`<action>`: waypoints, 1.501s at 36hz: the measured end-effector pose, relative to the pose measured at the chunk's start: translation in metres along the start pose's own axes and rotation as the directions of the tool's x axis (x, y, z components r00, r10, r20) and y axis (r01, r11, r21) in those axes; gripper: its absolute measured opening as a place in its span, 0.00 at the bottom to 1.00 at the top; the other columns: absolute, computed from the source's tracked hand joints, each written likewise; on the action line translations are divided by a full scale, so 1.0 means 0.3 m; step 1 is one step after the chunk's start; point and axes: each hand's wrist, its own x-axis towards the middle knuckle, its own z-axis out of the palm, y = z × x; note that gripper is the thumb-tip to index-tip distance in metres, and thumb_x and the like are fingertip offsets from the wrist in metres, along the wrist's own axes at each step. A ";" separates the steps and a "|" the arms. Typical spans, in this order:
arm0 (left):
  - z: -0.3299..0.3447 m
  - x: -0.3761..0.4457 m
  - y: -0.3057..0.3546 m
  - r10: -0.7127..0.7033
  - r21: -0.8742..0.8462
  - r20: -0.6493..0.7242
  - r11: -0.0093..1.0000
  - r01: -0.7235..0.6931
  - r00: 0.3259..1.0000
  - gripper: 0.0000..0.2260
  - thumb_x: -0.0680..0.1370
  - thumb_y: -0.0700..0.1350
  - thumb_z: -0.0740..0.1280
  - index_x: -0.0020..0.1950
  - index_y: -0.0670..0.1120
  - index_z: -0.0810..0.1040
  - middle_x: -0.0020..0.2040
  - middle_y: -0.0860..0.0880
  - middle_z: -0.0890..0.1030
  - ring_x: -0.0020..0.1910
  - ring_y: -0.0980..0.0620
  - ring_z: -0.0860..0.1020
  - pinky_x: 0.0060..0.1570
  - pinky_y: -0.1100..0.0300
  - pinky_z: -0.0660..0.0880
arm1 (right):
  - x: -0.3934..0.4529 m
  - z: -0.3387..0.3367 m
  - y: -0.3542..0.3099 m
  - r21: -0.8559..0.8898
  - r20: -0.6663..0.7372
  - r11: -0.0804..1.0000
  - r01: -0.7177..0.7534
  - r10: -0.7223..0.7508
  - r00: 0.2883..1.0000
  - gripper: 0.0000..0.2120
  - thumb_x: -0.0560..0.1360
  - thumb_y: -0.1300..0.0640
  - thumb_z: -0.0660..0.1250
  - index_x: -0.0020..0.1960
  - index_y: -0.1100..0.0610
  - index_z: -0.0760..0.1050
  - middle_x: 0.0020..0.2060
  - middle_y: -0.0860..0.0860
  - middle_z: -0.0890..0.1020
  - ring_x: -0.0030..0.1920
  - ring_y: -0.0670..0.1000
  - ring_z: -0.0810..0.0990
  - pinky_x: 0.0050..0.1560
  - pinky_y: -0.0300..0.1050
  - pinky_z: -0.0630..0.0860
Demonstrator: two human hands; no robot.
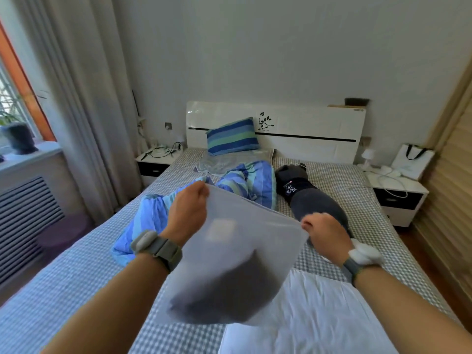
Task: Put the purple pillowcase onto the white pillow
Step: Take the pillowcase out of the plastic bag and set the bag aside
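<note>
Both hands [189, 208] [323, 229] pinch the bagged pillowcase's [229, 284] top corners.

Soft daylight enters through the barred window with the orange frame [10, 98] at the far left, washing that side pale and slightly overexposed. The plain grey wall [255, 47] is evenly lit, with no hard shadows anywhere. A mild sheen sits on the glossy white headboard with the black flower motif [275, 126]. The frosted translucent plastic bag [229, 259] held up in the centre is smeared by motion blur (its dark contents read only as a shapeless mass). Wide-angle distortion bends the long beige curtain [84, 111] and the ribbed wooden panel [449, 200] at the right edge.
</note>
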 end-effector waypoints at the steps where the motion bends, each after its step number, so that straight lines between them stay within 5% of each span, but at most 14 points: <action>1: 0.000 0.003 -0.015 0.000 0.009 -0.015 1.000 0.000 1.000 0.08 0.80 0.42 0.59 0.41 0.47 0.74 0.41 0.46 0.80 0.43 0.42 0.75 0.45 0.49 0.72 | -0.025 0.018 0.057 -0.070 0.042 0.997 -0.035 0.038 0.998 0.11 0.79 0.51 0.57 0.47 0.50 0.77 0.45 0.49 0.80 0.46 0.57 0.77 0.44 0.52 0.74; 7: 0.099 -0.023 0.005 0.143 -0.009 0.089 0.990 -0.143 0.986 0.10 0.80 0.44 0.60 0.40 0.52 0.72 0.40 0.52 0.76 0.42 0.50 0.74 0.44 0.54 0.69 | -0.091 -0.023 0.025 -0.183 0.231 0.949 -0.257 0.296 0.927 0.11 0.78 0.52 0.62 0.58 0.49 0.76 0.57 0.53 0.80 0.59 0.59 0.76 0.57 0.50 0.75; 11: 0.120 -0.002 0.067 0.209 -0.085 0.161 0.977 -0.197 0.965 0.10 0.82 0.42 0.61 0.40 0.48 0.72 0.38 0.51 0.75 0.40 0.52 0.72 0.40 0.64 0.63 | -0.037 -0.086 -0.116 0.204 0.325 0.967 -0.153 0.081 0.942 0.28 0.74 0.45 0.70 0.71 0.49 0.69 0.63 0.51 0.76 0.65 0.57 0.72 0.65 0.51 0.69; 15: 0.105 0.047 0.071 0.217 -0.055 0.104 0.976 -0.212 0.971 0.10 0.81 0.42 0.61 0.40 0.52 0.73 0.39 0.55 0.72 0.42 0.53 0.70 0.43 0.61 0.60 | -0.006 -0.135 -0.241 0.367 0.246 0.929 -0.042 -0.053 0.968 0.09 0.76 0.50 0.69 0.43 0.55 0.81 0.40 0.49 0.85 0.41 0.49 0.81 0.49 0.47 0.78; 20: 0.097 0.026 0.048 -0.137 -0.230 -0.037 0.965 0.125 0.990 0.08 0.80 0.52 0.65 0.54 0.50 0.76 0.51 0.48 0.71 0.49 0.50 0.72 0.54 0.57 0.68 | 0.016 -0.153 -0.337 0.395 0.237 0.917 -0.060 -0.038 0.971 0.11 0.75 0.49 0.70 0.37 0.55 0.79 0.35 0.50 0.84 0.37 0.51 0.82 0.43 0.51 0.80; 22: 0.123 -0.022 0.042 -0.367 -0.379 0.150 0.836 0.396 0.918 0.17 0.76 0.62 0.67 0.49 0.48 0.73 0.47 0.46 0.76 0.45 0.46 0.78 0.48 0.49 0.78 | 0.022 -0.138 -0.375 0.320 0.258 0.947 -0.029 -0.057 0.965 0.13 0.74 0.49 0.70 0.36 0.55 0.77 0.35 0.49 0.82 0.38 0.52 0.79 0.41 0.48 0.76; 25: 0.157 -0.121 0.056 -0.456 -0.396 0.591 0.555 0.732 0.665 0.26 0.76 0.67 0.64 0.46 0.43 0.75 0.41 0.44 0.77 0.39 0.44 0.80 0.40 0.50 0.81 | 0.027 -0.097 -0.414 0.284 0.302 0.959 0.017 -0.106 0.947 0.13 0.74 0.50 0.70 0.37 0.58 0.77 0.35 0.51 0.81 0.38 0.51 0.77 0.39 0.44 0.68; 30: 0.237 -0.179 0.018 -0.456 -0.344 0.628 0.563 0.751 0.630 0.10 0.79 0.48 0.63 0.43 0.43 0.75 0.34 0.47 0.76 0.32 0.48 0.79 0.40 0.57 0.75 | 0.002 -0.073 -0.403 0.290 0.390 0.957 -0.001 -0.117 0.913 0.13 0.73 0.49 0.70 0.37 0.58 0.79 0.33 0.50 0.83 0.34 0.49 0.79 0.35 0.41 0.70; 35: 0.260 -0.173 0.015 -0.405 -0.324 0.644 0.624 0.711 0.649 0.08 0.75 0.39 0.62 0.35 0.45 0.73 0.29 0.47 0.74 0.31 0.50 0.79 0.41 0.58 0.76 | -0.048 -0.095 -0.340 0.460 0.515 0.842 -0.283 0.006 0.857 0.17 0.79 0.49 0.67 0.38 0.61 0.82 0.30 0.51 0.79 0.27 0.45 0.75 0.25 0.36 0.72; 39: 0.269 -0.170 0.034 -0.316 -0.381 0.696 0.599 0.704 0.645 0.11 0.77 0.37 0.62 0.34 0.44 0.71 0.31 0.46 0.72 0.30 0.50 0.78 0.43 0.55 0.78 | -0.060 -0.098 -0.266 0.384 0.376 0.864 -0.326 0.176 0.910 0.16 0.79 0.56 0.62 0.37 0.62 0.82 0.32 0.56 0.84 0.34 0.54 0.81 0.40 0.46 0.79; 43: 0.277 -0.150 0.013 -0.421 -0.400 0.634 0.540 0.741 0.649 0.11 0.77 0.39 0.62 0.34 0.44 0.72 0.29 0.47 0.72 0.28 0.49 0.77 0.38 0.58 0.77 | -0.078 -0.075 -0.205 0.528 0.372 0.705 -0.473 0.308 0.875 0.16 0.77 0.58 0.62 0.35 0.66 0.79 0.29 0.57 0.84 0.25 0.53 0.80 0.33 0.48 0.79; 49: 0.247 -0.155 -0.107 -0.501 -0.569 0.353 0.555 0.606 0.790 0.07 0.78 0.43 0.63 0.40 0.44 0.72 0.32 0.46 0.72 0.31 0.48 0.72 0.35 0.54 0.73 | -0.034 -0.027 -0.180 0.657 0.388 0.546 -0.520 0.347 0.854 0.14 0.68 0.54 0.62 0.33 0.64 0.76 0.30 0.62 0.82 0.35 0.64 0.84 0.41 0.67 0.81; 52: 0.281 -0.225 -0.211 -0.525 -0.388 0.391 0.650 0.653 0.756 0.08 0.73 0.47 0.65 0.39 0.43 0.77 0.35 0.44 0.76 0.36 0.47 0.74 0.36 0.49 0.73 | -0.025 -0.116 -0.294 0.757 0.400 0.386 -0.527 0.364 0.841 0.11 0.70 0.57 0.62 0.35 0.64 0.75 0.29 0.62 0.82 0.33 0.62 0.83 0.38 0.61 0.83; 54: 0.304 -0.279 -0.230 -0.525 -0.209 0.549 0.668 0.715 0.651 0.06 0.76 0.45 0.66 0.40 0.45 0.78 0.37 0.44 0.76 0.37 0.47 0.73 0.36 0.51 0.73 | 0.009 -0.159 -0.348 0.815 0.436 0.216 -0.537 0.382 0.815 0.10 0.77 0.65 0.58 0.38 0.65 0.71 0.28 0.63 0.79 0.28 0.59 0.80 0.29 0.50 0.82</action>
